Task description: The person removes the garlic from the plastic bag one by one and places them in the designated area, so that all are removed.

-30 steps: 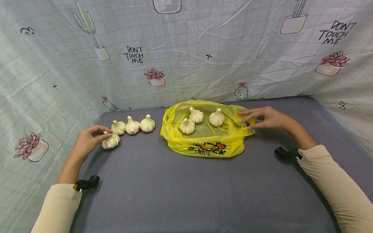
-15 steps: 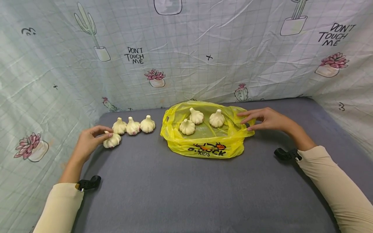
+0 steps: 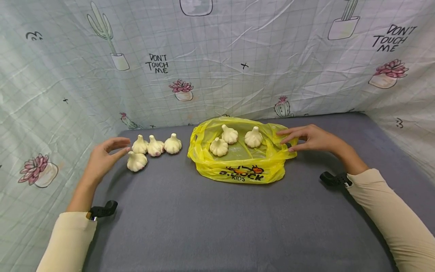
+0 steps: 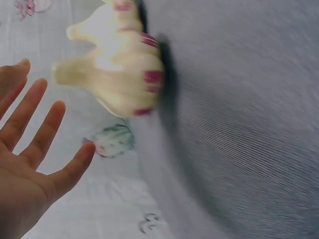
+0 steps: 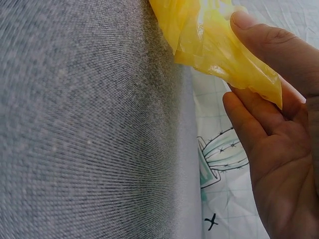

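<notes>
Round white garlic bulb, near left (image 3: 137,162): on the table, neck tipped left, just in front of the row.
Row of three white garlic bulbs (image 3: 156,146): far left, left of the bag, necks up.
Left hand (image 3: 101,158): thumb and fingers apart, clamped on nothing; thumb tip right by the near bulb's neck, contact I can't tell.
Thin yellow plastic bag, black print (image 3: 239,173): far middle, mouth facing up.
Three white garlic bulbs in bag (image 3: 229,134): two at left, one at right.
Right hand (image 3: 316,138): thumb and fingers clamped on the bag's right edge.
Grey cloth-covered table (image 3: 217,226): under everything.
Pale printed fabric backdrop (image 3: 217,41): behind.
Bulb handling: my read, the left hand is at placing; I'd pull the thumb straight back, clear of the neck, so the bulb doesn't roll.
Bag handling: I'd keep the right hand light; tugging could shift the bulbs inside.
</notes>
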Tool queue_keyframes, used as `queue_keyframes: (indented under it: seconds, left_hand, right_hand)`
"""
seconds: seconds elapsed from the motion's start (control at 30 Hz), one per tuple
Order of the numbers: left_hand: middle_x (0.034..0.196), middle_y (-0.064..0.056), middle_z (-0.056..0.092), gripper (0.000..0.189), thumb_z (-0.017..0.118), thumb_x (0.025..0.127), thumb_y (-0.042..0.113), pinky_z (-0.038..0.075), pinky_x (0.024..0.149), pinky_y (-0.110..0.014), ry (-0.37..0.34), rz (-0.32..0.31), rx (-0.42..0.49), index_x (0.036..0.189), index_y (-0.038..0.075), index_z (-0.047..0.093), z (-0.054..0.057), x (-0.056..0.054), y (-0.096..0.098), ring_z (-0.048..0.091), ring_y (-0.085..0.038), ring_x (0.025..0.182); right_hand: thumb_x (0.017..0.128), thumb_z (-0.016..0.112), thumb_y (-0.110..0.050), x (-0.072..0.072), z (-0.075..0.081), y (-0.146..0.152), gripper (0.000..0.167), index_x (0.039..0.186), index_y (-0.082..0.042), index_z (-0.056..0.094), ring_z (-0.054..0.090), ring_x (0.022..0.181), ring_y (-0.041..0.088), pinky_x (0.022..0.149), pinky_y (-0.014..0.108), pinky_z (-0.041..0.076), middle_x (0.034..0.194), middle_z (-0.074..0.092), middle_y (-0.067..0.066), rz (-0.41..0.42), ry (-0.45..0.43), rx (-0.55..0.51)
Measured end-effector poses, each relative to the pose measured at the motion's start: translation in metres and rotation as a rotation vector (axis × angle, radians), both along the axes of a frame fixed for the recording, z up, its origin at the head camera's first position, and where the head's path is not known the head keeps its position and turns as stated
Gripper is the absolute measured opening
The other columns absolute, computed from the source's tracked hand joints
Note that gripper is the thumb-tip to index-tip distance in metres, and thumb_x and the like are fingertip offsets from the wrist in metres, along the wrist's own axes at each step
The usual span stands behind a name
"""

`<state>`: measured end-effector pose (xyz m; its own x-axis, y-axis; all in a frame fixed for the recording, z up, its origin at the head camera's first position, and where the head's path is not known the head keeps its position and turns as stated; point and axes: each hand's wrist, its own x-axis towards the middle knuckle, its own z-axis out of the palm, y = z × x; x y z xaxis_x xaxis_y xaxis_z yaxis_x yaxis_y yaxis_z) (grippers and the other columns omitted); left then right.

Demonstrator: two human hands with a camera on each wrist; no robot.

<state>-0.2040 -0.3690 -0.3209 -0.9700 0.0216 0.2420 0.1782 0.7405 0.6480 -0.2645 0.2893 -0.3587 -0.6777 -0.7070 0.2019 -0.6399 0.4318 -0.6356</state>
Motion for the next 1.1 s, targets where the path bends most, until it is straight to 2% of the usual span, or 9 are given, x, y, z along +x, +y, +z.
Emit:
queue_keyframes:
  seconds: [0.1, 0.17, 0.23, 0.37, 0.47, 0.67, 0.77, 0.9, 1.1]
  left_hand:
    - [0.133, -0.008, 0.065, 0.042, 0.069, 0.099, 0.033, 0.044, 0.104, -0.053, 0.02, -0.014, 0.021, 0.135, 0.013, 0.063, 0.009, 0.0, 0.008, 0.058, -0.009, 0.12]
    - [0.132, -0.004, 0.065, 0.041, 0.069, 0.099, 0.034, 0.045, 0.105, -0.053, 0.026, -0.024, 0.014, 0.135, 0.016, 0.064, 0.015, 0.001, 0.014, 0.058, -0.008, 0.12]
    - [0.131, -0.001, 0.066, 0.041, 0.068, 0.099, 0.035, 0.048, 0.104, -0.042, 0.033, -0.036, 0.001, 0.135, 0.017, 0.064, 0.02, 0.003, 0.02, 0.059, -0.008, 0.119]
    - [0.13, -0.007, 0.067, 0.039, 0.068, 0.099, 0.033, 0.047, 0.095, -0.017, 0.042, -0.081, -0.012, 0.134, 0.018, 0.065, 0.027, 0.005, 0.037, 0.061, -0.009, 0.118]
    - [0.131, -0.009, 0.066, 0.037, 0.069, 0.099, 0.032, 0.046, 0.093, -0.011, 0.035, -0.118, -0.013, 0.134, 0.018, 0.065, 0.03, 0.006, 0.051, 0.061, -0.006, 0.117]
    - [0.13, -0.003, 0.067, 0.035, 0.068, 0.1, 0.032, 0.05, 0.098, -0.021, -0.009, -0.182, 0.012, 0.132, 0.019, 0.066, 0.032, 0.008, 0.078, 0.062, -0.007, 0.116]
    - [0.13, -0.005, 0.067, 0.036, 0.068, 0.1, 0.03, 0.051, 0.102, -0.034, -0.022, -0.236, 0.015, 0.133, 0.015, 0.066, 0.033, 0.008, 0.09, 0.063, -0.021, 0.121]
    - [0.134, -0.01, 0.065, 0.039, 0.069, 0.1, 0.025, 0.048, 0.106, -0.046, -0.026, -0.316, 0.007, 0.135, 0.011, 0.064, 0.033, 0.007, 0.104, 0.06, -0.03, 0.127]
    - [0.136, -0.005, 0.064, 0.038, 0.07, 0.099, 0.023, 0.046, 0.108, -0.049, 0.02, -0.388, -0.019, 0.136, 0.015, 0.066, 0.036, 0.006, 0.122, 0.057, -0.025, 0.129]
  right_hand:
    - [0.088, 0.081, -0.012, 0.001, 0.0, 0.0, 0.032, 0.12, -0.014, 0.077, 0.047, 0.134, 0.0, 0.094, 0.017, 0.049, 0.144, 0.06, 0.008, -0.002, -0.004, 0.002]
    - [0.088, 0.081, -0.012, 0.001, 0.0, 0.0, 0.032, 0.12, -0.013, 0.077, 0.048, 0.133, 0.001, 0.094, 0.017, 0.049, 0.144, 0.06, 0.009, 0.0, -0.002, 0.002]
    - [0.088, 0.081, -0.011, 0.001, 0.0, 0.0, 0.032, 0.12, -0.013, 0.077, 0.048, 0.133, 0.001, 0.095, 0.016, 0.049, 0.144, 0.06, 0.01, 0.004, -0.001, 0.001]
    - [0.088, 0.081, -0.011, 0.001, -0.001, 0.0, 0.032, 0.12, -0.012, 0.077, 0.049, 0.132, 0.001, 0.094, 0.017, 0.049, 0.144, 0.06, 0.01, 0.006, 0.003, -0.005]
    - [0.088, 0.081, -0.011, 0.001, -0.002, 0.0, 0.032, 0.12, -0.013, 0.077, 0.05, 0.132, 0.001, 0.092, 0.018, 0.051, 0.143, 0.06, 0.01, 0.003, 0.011, -0.006]
    - [0.087, 0.081, -0.01, -0.001, -0.003, -0.001, 0.033, 0.12, -0.013, 0.077, 0.048, 0.133, -0.001, 0.093, 0.018, 0.05, 0.143, 0.06, 0.01, 0.005, 0.007, -0.014]
    - [0.088, 0.081, -0.011, -0.003, -0.004, -0.002, 0.033, 0.121, -0.013, 0.076, 0.047, 0.133, -0.003, 0.093, 0.016, 0.049, 0.144, 0.06, 0.01, 0.006, 0.002, -0.015]
    - [0.088, 0.081, -0.011, -0.004, -0.007, -0.002, 0.034, 0.122, -0.012, 0.076, 0.048, 0.133, -0.002, 0.091, 0.016, 0.05, 0.144, 0.059, 0.012, 0.007, -0.002, -0.011]
    - [0.087, 0.081, -0.01, 0.0, -0.004, -0.003, 0.035, 0.122, -0.012, 0.076, 0.048, 0.132, -0.003, 0.075, 0.024, 0.051, 0.142, 0.06, 0.013, 0.013, 0.038, -0.006]
